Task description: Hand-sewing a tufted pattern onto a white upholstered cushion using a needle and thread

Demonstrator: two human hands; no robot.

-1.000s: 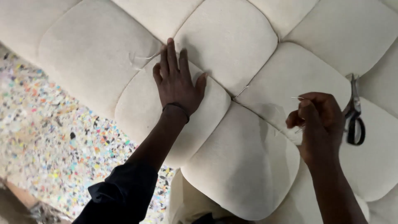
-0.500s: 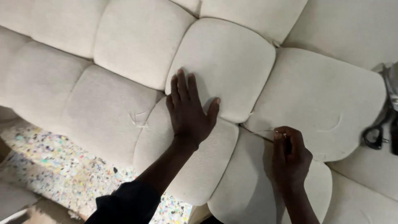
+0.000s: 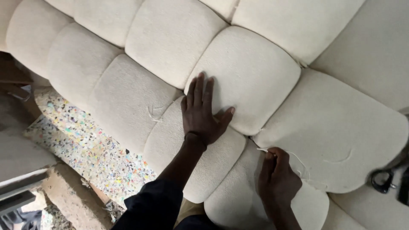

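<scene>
A cream tufted cushion [image 3: 170, 38], made of puffy square pads, fills most of the view. My left hand [image 3: 202, 113] lies flat on it with fingers spread, pressing where several pads meet. Lower right, my right hand [image 3: 277, 179] is pinched shut on a pale thread [image 3: 298, 162], its fingertips close to the seam junction just right of my left hand. The thread curls over the pad beside that hand. Whether a needle is in the fingers I cannot tell.
Black-handled scissors [image 3: 385, 181] lie on the cushion at the right edge. Multicoloured speckled foam [image 3: 85, 145] shows below the cushion's left edge. A loose thread end [image 3: 154, 115] sticks out of a pad left of my left hand.
The view has swung, sliding the cushion right and down. My right hand has come left from near the scissors to the seam junction. My left hand stays pressed flat.
</scene>
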